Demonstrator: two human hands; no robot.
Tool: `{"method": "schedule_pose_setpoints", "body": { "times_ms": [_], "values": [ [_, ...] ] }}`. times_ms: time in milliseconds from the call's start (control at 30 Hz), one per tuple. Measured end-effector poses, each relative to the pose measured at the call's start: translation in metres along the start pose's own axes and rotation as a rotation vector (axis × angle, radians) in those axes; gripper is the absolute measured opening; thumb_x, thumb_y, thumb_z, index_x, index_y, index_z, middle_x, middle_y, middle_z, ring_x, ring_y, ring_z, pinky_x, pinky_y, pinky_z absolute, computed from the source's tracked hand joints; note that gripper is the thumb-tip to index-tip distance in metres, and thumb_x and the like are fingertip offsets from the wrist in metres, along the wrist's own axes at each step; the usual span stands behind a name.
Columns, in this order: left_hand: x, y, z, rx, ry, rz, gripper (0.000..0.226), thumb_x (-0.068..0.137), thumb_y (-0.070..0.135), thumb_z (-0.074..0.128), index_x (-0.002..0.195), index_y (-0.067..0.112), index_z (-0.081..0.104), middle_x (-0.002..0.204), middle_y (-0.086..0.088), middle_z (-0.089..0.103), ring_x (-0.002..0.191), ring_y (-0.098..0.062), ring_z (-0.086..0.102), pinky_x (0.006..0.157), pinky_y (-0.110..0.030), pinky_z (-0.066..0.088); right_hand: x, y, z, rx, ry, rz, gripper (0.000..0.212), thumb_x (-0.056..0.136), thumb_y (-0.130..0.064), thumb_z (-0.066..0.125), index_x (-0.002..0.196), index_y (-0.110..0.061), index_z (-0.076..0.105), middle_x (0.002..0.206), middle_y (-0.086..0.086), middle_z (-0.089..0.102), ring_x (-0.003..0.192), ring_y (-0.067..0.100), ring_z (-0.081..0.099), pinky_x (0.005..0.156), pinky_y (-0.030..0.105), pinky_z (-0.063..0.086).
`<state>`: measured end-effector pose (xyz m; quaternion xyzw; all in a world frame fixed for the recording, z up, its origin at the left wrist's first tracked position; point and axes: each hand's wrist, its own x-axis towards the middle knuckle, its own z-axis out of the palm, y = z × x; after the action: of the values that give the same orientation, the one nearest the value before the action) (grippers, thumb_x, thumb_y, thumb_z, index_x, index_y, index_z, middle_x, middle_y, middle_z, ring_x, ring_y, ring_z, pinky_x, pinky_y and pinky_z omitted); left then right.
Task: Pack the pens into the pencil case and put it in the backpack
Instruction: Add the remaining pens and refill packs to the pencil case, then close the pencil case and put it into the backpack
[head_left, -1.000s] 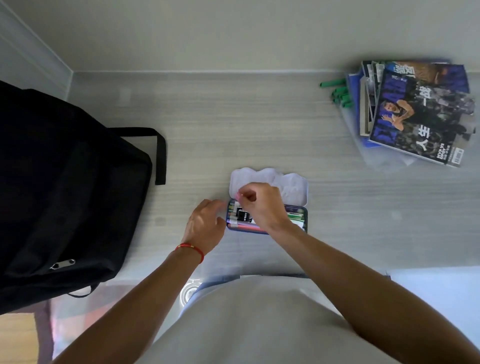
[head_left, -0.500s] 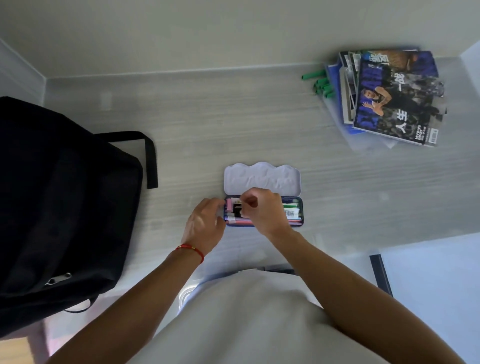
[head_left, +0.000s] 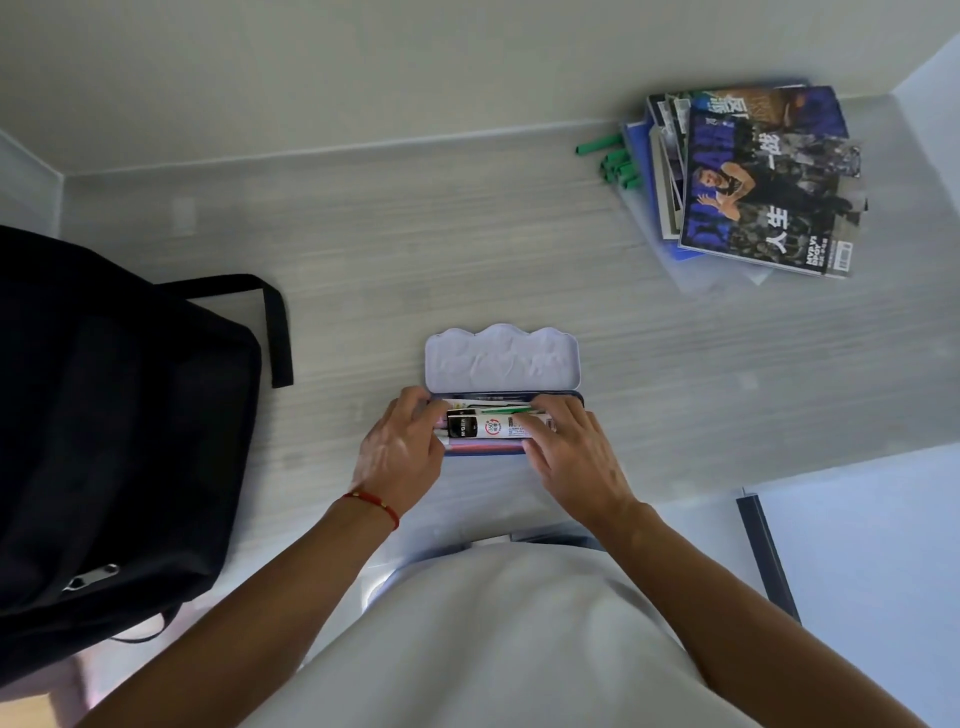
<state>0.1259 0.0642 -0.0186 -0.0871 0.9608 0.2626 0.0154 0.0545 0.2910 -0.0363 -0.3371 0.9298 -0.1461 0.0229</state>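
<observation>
At the front edge of the desk, the left hand (head_left: 400, 457) rests on the left end of the pencil case (head_left: 501, 423), with its fingers (head_left: 415, 410) curled over that end and touching what is inside. It is pressing down, not lifting anything. The right hand (head_left: 569, 457) lies flat over the right end, and its fingers (head_left: 540, 421) are spread out on top of the pens (head_left: 493, 428); it is pushing them down and does not hold one. The pens lie side by side in the tin tray, and a white one with a black part and a label is on top. A thin green one (head_left: 506, 410) lies just behind it. I cannot count them, because the hands hide both ends. The lid (head_left: 501, 358) is wide open and lies flat on the desk (head_left: 467, 234) behind the tray. So I think the packing part is almost done, and the hands are only tidying the pens so they fit. The lid is not shut yet. After that the case must go in the black backpack (head_left: 119, 441), which lies on the left, well apart from the case, and I cannot see an opening in it. Far away, at the back right, some green sticks (head_left: 613, 161) poke out beside a pile of magazines (head_left: 753, 176). They may be more pens, but I cannot tell.
</observation>
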Motion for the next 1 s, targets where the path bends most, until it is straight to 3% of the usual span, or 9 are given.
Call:
{"method": "schedule_pose_setpoints", "body": {
  "times_ms": [133,267,400,533,600,700,800,867,1000],
  "values": [
    [0.002,0.000,0.000,-0.049,-0.011,-0.001,0.040,0.084,0.005,0.060,0.122,0.015,0.056,0.123,-0.003,0.053,0.103,-0.021,0.058,0.080,-0.038,0.058,-0.001,0.017,-0.005,0.040,0.019,0.037,0.038,0.089,-0.030,0.071,0.124,-0.019,0.062,0.129,0.005,0.055,0.117,0.023,0.052,0.095,0.038,0.050],
    [0.006,0.006,0.003,-0.274,-0.032,-0.210,0.056,0.080,0.005,0.062,0.132,0.021,0.047,0.127,-0.002,0.054,0.107,-0.020,0.059,0.089,-0.036,0.054,0.000,0.039,-0.012,0.245,-0.023,0.349,0.046,0.093,-0.028,0.063,0.136,-0.015,0.050,0.138,0.008,0.051,0.122,0.024,0.046,0.102,0.039,0.046],
    [0.014,0.014,-0.001,-0.550,-0.066,-0.523,0.049,0.081,0.013,0.061,0.106,0.052,0.046,0.097,0.031,0.064,0.090,0.002,0.066,0.069,-0.019,0.054,0.021,0.050,-0.024,0.619,-0.136,0.570,0.036,0.097,-0.017,0.043,0.131,-0.023,0.053,0.128,0.004,0.062,0.112,0.020,0.061,0.087,0.034,0.049],
    [0.021,0.018,-0.004,-0.674,-0.082,-0.603,0.042,0.082,0.019,0.060,0.107,0.051,0.047,0.082,0.054,0.056,0.079,0.022,0.060,0.052,-0.002,0.045,0.046,0.050,-0.034,0.813,-0.140,0.595,0.031,0.092,-0.019,0.042,0.107,-0.025,0.068,0.098,0.004,0.073,0.094,0.024,0.069,0.080,0.044,0.054],
    [0.026,0.019,-0.005,-0.767,-0.094,-0.654,0.038,0.079,0.019,0.060,0.103,0.048,0.053,0.085,0.048,0.061,0.085,0.011,0.065,0.060,-0.012,0.051,0.056,0.054,-0.036,0.920,-0.152,0.678,0.029,0.095,-0.021,0.043,0.107,-0.023,0.069,0.101,0.006,0.074,0.100,0.030,0.069,0.090,0.050,0.055],
    [0.036,0.018,-0.006,-0.876,-0.105,-0.737,0.036,0.067,0.016,0.061,0.085,0.048,0.061,0.084,0.028,0.072,0.087,-0.011,0.069,0.077,-0.041,0.058,0.070,0.063,-0.037,1.058,-0.170,0.756,0.030,0.097,-0.026,0.043,0.109,-0.012,0.068,0.108,0.020,0.070,0.106,0.043,0.065,0.097,0.057,0.051],
    [0.049,0.019,-0.012,-0.943,-0.113,-0.807,0.043,0.062,0.011,0.061,0.066,0.054,0.063,0.083,0.009,0.072,0.072,-0.014,0.071,0.076,-0.042,0.060,0.079,0.067,-0.042,1.142,-0.176,0.779,0.032,0.097,-0.028,0.046,0.110,-0.017,0.072,0.107,0.016,0.075,0.098,0.035,0.072,0.092,0.049,0.056],
    [0.056,0.019,-0.016,-0.934,-0.135,-0.788,0.045,0.064,0.017,0.061,0.072,0.062,0.063,0.092,0.005,0.071,0.082,-0.016,0.070,0.080,-0.041,0.060,0.080,0.069,-0.043,1.184,-0.149,0.778,0.031,0.098,-0.025,0.045,0.109,-0.013,0.072,0.108,0.019,0.074,0.093,0.029,0.073,0.082,0.041,0.058],
    [0.057,0.018,-0.016,-0.906,-0.049,-0.793,0.031,0.077,0.045,0.056,0.105,0.035,0.064,0.109,-0.010,0.071,0.097,-0.029,0.069,0.088,-0.050,0.057,0.069,0.077,-0.046,1.154,-0.109,0.772,0.029,0.099,-0.030,0.045,0.111,-0.018,0.068,0.109,0.005,0.073,0.106,0.025,0.068,0.089,0.041,0.053]
  ]
}}
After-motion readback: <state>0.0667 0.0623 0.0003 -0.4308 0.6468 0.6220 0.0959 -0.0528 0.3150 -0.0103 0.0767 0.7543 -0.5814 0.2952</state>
